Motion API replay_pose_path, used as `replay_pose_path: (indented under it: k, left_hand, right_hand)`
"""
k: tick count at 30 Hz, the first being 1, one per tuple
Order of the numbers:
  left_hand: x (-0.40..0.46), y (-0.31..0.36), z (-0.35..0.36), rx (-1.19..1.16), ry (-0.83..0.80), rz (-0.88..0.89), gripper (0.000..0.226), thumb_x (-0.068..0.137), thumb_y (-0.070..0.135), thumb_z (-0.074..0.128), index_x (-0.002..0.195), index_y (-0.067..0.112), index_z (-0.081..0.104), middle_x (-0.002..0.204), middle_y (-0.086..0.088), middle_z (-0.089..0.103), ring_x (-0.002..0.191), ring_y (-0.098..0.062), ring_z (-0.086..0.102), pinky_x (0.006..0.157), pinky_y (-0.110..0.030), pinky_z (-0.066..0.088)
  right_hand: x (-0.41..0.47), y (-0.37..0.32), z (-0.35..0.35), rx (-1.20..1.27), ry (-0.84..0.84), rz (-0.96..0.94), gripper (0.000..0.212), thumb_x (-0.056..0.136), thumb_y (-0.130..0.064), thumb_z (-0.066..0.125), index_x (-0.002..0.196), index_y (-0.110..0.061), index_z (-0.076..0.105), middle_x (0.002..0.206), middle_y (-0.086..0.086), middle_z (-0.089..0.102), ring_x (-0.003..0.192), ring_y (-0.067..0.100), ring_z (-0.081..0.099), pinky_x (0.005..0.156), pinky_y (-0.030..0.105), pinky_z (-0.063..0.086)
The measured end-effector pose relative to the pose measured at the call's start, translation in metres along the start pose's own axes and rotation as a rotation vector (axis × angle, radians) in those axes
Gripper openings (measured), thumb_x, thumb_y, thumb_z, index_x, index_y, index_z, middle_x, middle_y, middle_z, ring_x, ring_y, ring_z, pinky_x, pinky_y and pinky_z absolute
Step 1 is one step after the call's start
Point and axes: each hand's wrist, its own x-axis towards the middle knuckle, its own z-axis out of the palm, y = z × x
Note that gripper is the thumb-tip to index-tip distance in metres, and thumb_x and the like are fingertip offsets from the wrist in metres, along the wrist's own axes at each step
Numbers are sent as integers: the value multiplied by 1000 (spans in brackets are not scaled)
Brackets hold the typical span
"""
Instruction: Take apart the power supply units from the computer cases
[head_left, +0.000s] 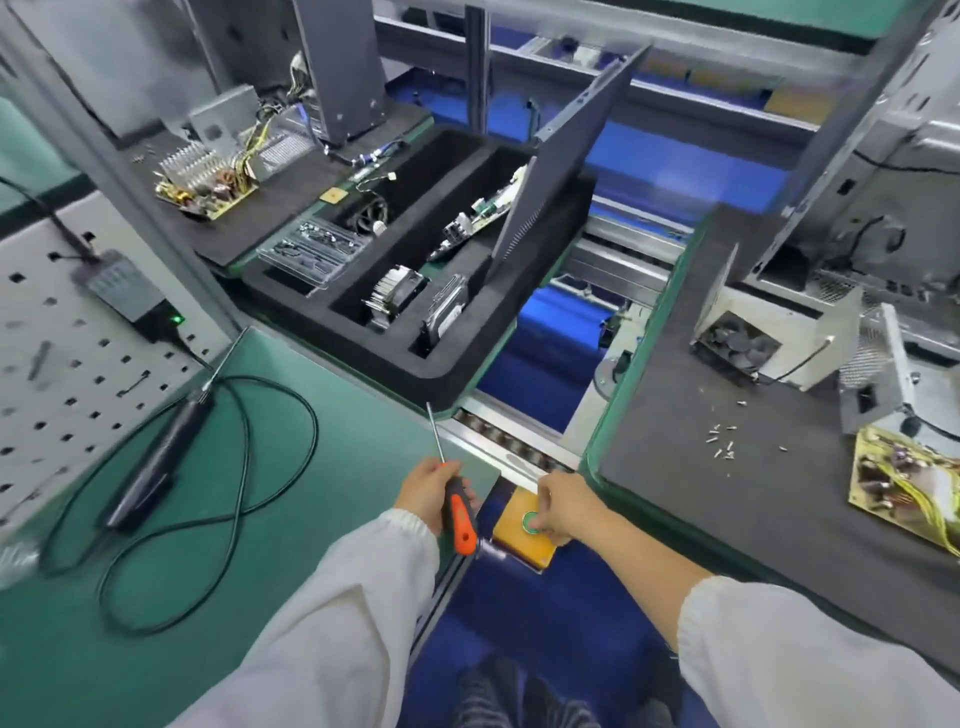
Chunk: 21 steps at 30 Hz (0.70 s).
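Between units: left hand (427, 488) gripped orange screwdriver (460, 512), right hand (563, 506) fingertips on green button (531, 521), holding nothing. Opened power supply (779, 343) at 3 o'clock on desk (727, 519), loose screws (723, 441) beside. Next, likely: fresh case needed

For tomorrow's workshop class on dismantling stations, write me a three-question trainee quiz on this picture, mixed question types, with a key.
1. True or false: the left hand grips a screwdriver.
2. The right hand rests on: A) the green button B) the loose screws C) the foam tray.
3. Fill in: the electric driver lies on the ____ mat.

Key: 1 true; 2 A; 3 green.
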Motion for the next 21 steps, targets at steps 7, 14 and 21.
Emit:
replay_pose_path:
  k: [7,14,21]
  left_hand:
    - [21,-12,-48,697,435,197,20,85,20,69,93,3,63,90,-21,68,87,-35,65,82,-38,50]
    - [45,-1,-66,1111,547,220,52,92,30,63,124,-1,37,114,-24,63,105,-41,61,79,-41,44]
    - [19,34,4,1141,352,496,15,95,32,54,95,18,50,95,-9,67,79,-29,57,67,-32,39]
  right_hand:
    - [-2,-11,0,-160,13,29,41,78,-11,72,59,-14,36,68,6,49,53,14,46,45,23,36]
    - [-24,-25,-33,-48,117,-170,3,92,-7,58,91,-4,56,105,17,64,97,31,63,51,28,38]
    - [-58,-31,-57,48,200,-251,34,99,-27,49,82,1,58,81,20,64,69,32,61,71,41,52]
